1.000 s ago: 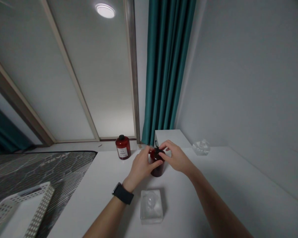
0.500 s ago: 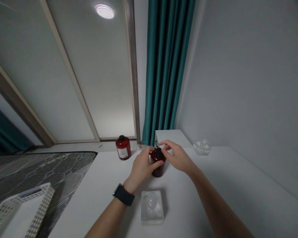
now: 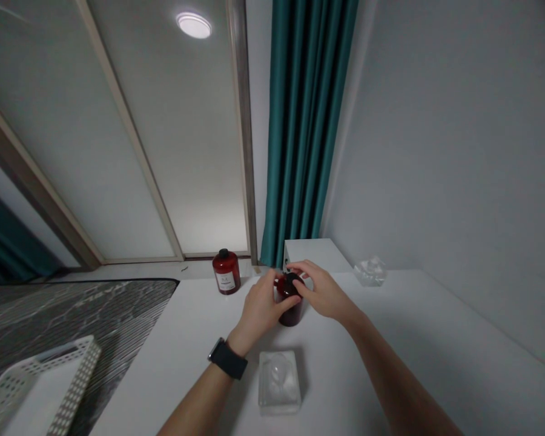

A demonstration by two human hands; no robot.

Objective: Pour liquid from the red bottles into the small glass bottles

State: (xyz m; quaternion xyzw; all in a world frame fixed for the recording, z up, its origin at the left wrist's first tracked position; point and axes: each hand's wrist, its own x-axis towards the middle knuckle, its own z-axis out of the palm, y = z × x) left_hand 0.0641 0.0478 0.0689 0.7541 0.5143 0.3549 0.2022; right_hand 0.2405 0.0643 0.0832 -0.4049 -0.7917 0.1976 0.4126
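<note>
A dark red bottle (image 3: pixel 290 313) stands upright on the white table, between my two hands. My left hand (image 3: pixel 264 301), with a black watch on its wrist, is wrapped round the bottle's left side, thumb across the front. At the top, the fingers of my right hand (image 3: pixel 321 292) are closed on the black cap (image 3: pixel 290 278). Part of the cap and the bottle's far side are hidden by my fingers. Further left stands a second red bottle (image 3: pixel 226 272) with a white label and a black cap.
In front of the hands lies a clear plastic box (image 3: pixel 279 383). A crumpled clear plastic piece (image 3: pixel 370 271) sits at the back right, beside a white box (image 3: pixel 320 253). A white perforated basket (image 3: pixel 75 381) is at lower left. Behind hangs a green curtain (image 3: pixel 306 133).
My right hand's fingers have shifted slightly leftward and turned over the cap. My left hand keeps its hold on the bottle, and the view has tipped very slightly.
</note>
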